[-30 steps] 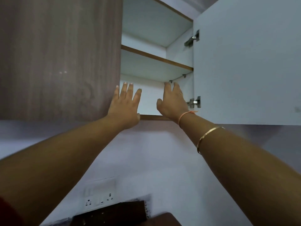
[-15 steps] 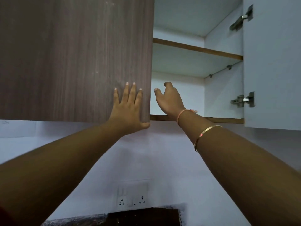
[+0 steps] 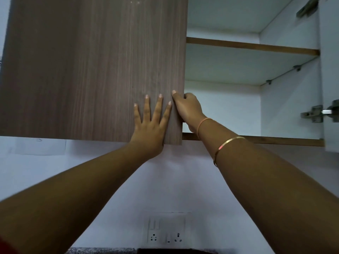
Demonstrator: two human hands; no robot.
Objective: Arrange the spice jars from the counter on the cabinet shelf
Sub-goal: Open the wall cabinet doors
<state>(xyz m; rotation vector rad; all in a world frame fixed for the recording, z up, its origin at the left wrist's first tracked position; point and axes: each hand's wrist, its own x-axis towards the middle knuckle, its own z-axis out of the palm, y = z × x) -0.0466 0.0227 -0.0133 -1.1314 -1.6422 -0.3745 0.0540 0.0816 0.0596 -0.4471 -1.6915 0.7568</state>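
I look up at a wall cabinet. Its left door is brown wood grain and stands closed or nearly closed. My left hand lies flat on that door near its lower right corner, fingers spread. My right hand curls around the door's right edge, thumb on the front face and fingers behind it. The right door hangs open. Inside, a white middle shelf and the bottom shelf edge are bare. No spice jars are in view.
Metal hinges sit on the open right door. A white wall with a switch and socket plate is below the cabinet. A dark strip of counter shows at the bottom edge.
My right hand has moved left from the open compartment and closed on the left door's edge. My left hand has stayed flat on the door. The view has shifted left.
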